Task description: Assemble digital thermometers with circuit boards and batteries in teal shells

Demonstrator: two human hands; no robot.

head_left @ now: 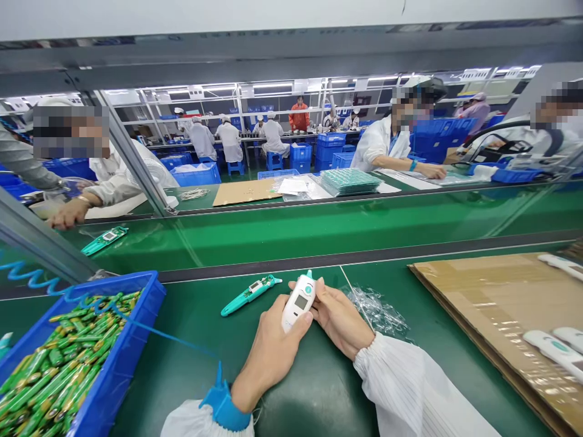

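Note:
A white ear thermometer (299,301) with a teal tip and a small grey screen is held upright above the green work surface. My left hand (273,340) wraps round its lower body, thumb across the front. On the other side, my right hand (339,315) grips the upper right edge near the tip; some of its fingertips are hidden behind the casing. Just left of the hands, a teal half-casing with a circuit board (251,294) lies on the surface. Crumpled clear plastic (380,312) lies beyond my right wrist.
On the left stands a blue bin (136,340) full of green circuit boards, crossed by a blue coiled cord (59,285). A cardboard sheet (483,303) at right carries white casings (553,352). Past the green conveyor (291,237), co-workers sit; another teal half-casing (104,240) rests on it.

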